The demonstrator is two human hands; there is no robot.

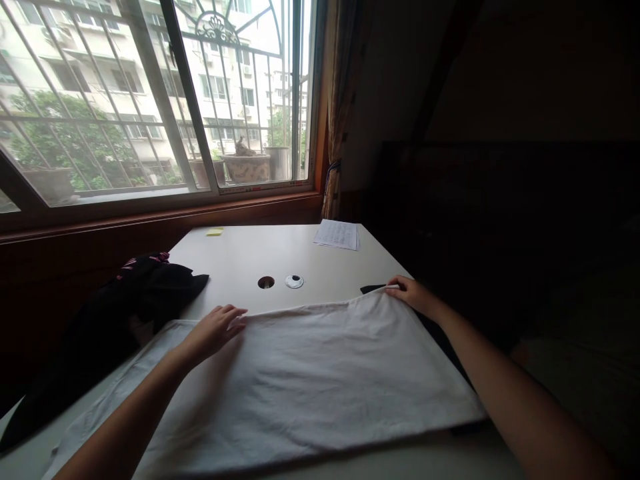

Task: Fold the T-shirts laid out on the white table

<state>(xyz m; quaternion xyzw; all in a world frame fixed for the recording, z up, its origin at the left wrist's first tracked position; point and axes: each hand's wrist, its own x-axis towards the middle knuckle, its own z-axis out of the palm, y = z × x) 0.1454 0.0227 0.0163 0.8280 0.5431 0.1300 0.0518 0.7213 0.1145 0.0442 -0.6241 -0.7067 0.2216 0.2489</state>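
Observation:
A white cloth (pixel 325 380) is spread across the near part of the white table, lightly wrinkled, with a straight far edge. At that edge, left of the middle, my left hand (pixel 220 328) has its thumb and fingers closed loosely on the fabric. My right hand (pixel 410 293) pinches the cloth's far right corner between thumb and fingers. Some black material (pixel 373 289) shows from under the cloth beside that corner. Whether the cloth is a garment cannot be made out.
Dark clothing (pixel 150 293) lies heaped at the table's left edge. Further back on the table (pixel 240 257) are papers (pixel 337 235), a yellow sticky note (pixel 215 232), a cable hole (pixel 266 283) and a round white cap (pixel 295 281). A barred window and curtain (pixel 337 120) stand behind.

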